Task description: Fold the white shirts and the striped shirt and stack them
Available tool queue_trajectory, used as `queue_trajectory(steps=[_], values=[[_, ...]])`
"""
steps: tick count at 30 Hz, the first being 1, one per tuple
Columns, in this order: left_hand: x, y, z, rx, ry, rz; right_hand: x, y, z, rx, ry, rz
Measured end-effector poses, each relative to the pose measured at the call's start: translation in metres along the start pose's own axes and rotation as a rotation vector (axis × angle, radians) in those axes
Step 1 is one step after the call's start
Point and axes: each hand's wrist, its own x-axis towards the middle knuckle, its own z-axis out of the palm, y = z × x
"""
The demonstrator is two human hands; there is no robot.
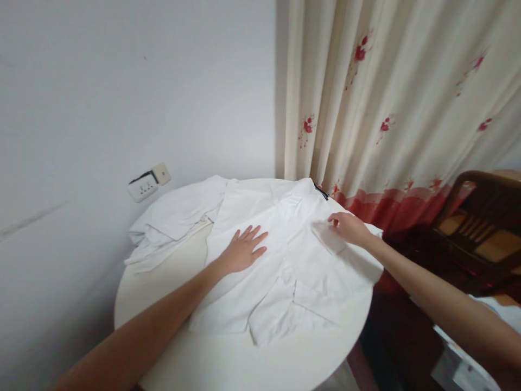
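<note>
A white shirt lies spread over the round table, its short sleeve reaching toward the near side. My left hand rests flat on the cloth, fingers spread, near the middle of the shirt. Over the right part of the shirt, my right hand hovers with loosely curled fingers, and a shadow falls on the cloth below it. No object shows between its fingers. A pocket-like patch is beneath that hand. Another white, folded garment lies at the left, touching the shirt's edge.
The round white table stands against a pale wall with a power socket. Behind it hangs a cream curtain with red flowers. A wooden chair is at the right. Black straps lie at the table's far edge.
</note>
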Motion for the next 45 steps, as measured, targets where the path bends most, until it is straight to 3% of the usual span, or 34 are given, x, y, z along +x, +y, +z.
queue_trajectory(steps=[3,8,17,23,25,28,32,35,38,42,45], values=[[0.0,-0.001,-0.001,-0.015,0.015,0.003,-0.036,0.002,0.014,0.003,-0.023,0.105],[0.001,0.0,-0.001,-0.01,0.02,0.002,-0.071,-0.02,0.023,-0.071,-0.025,0.084],[0.001,-0.004,0.001,-0.025,0.018,0.012,-0.077,-0.053,0.017,-0.326,-0.058,0.041],[0.0,-0.003,0.0,-0.016,0.02,0.007,-0.066,-0.042,0.018,-0.245,-0.061,0.161],[0.0,-0.003,0.001,-0.041,0.025,0.006,-0.057,-0.037,0.011,-0.166,-0.008,0.242],[0.002,-0.002,0.002,-0.148,0.09,0.033,-0.042,-0.041,-0.003,0.024,0.185,0.261],[0.008,0.005,-0.006,-0.61,0.194,0.041,-0.029,-0.08,-0.008,0.33,0.375,0.123],[0.008,0.013,-0.015,-1.065,0.095,-0.054,-0.029,-0.125,0.005,0.348,0.267,0.047],[0.004,0.018,-0.02,-1.319,-0.017,-0.087,-0.036,-0.163,0.024,0.255,0.064,-0.049],[0.0,0.022,-0.02,-1.275,-0.041,0.002,-0.048,-0.183,0.036,0.176,-0.153,-0.191],[0.001,0.024,-0.02,-1.092,-0.06,0.032,-0.052,-0.178,0.03,0.247,-0.2,-0.233]])
